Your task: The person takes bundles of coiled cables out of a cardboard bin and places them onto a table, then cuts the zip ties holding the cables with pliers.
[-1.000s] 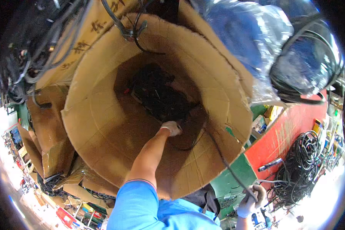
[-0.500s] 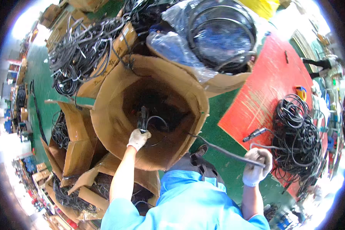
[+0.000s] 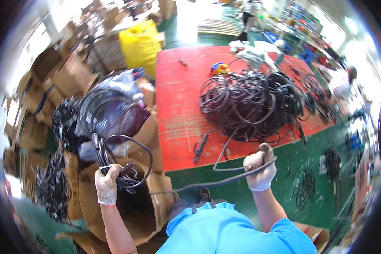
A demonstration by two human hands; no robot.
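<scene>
My gloved left hand [image 3: 106,184] is closed around a coiled bundle of black cable [image 3: 102,153], bound with a white tie, its connector end pointing up. It hangs over a large open cardboard box [image 3: 88,207]. My gloved right hand [image 3: 260,168] grips a thick grey-black cable [image 3: 199,185] near the red table's front edge. From that hand the cable runs left to the box rim, and its other part loops up toward a big tangle of black cables [image 3: 254,106] on the red table [image 3: 178,118]. A dark connector [image 3: 200,148] lies near the table's front edge.
Clear plastic with coiled cable [image 3: 114,108] fills another box beyond mine. A yellow bag [image 3: 139,44] stands farther back. More cables [image 3: 53,186] lie at the left. Cable coils [image 3: 305,188] rest on the green floor at right. A person [image 3: 247,19] is in the far background.
My view has swung right toward the red table. My left hand has risen from inside the cardboard box with the cable bundle. My right hand still grips the thick cable.
</scene>
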